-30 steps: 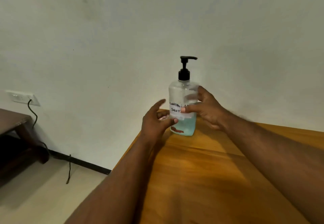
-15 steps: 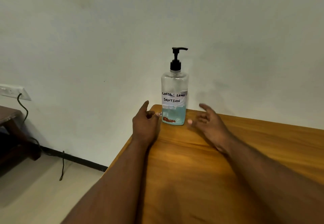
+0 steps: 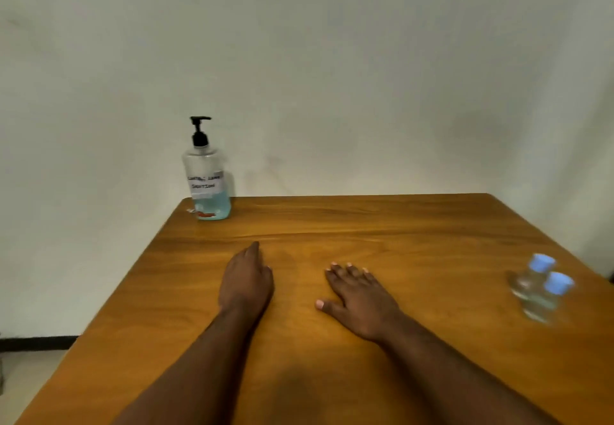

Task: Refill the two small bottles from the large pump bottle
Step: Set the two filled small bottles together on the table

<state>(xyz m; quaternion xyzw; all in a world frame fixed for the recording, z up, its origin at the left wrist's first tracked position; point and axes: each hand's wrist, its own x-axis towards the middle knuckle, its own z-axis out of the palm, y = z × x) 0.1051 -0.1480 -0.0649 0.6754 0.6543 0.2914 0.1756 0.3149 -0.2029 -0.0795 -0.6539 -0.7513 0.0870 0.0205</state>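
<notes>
Pump bottle: upright, desk's far left corner.
Small bottles: touching, near right edge.
Left hand: empty, fingers together.
Right hand: empty, flat, fingers spread.

A wooden table with an orange-brown grain fills the lower part of the view, its far edge set against a plain pale wall. Off its left side a strip of light floor shows, with a dark skirting band running along the wall's foot.
</notes>
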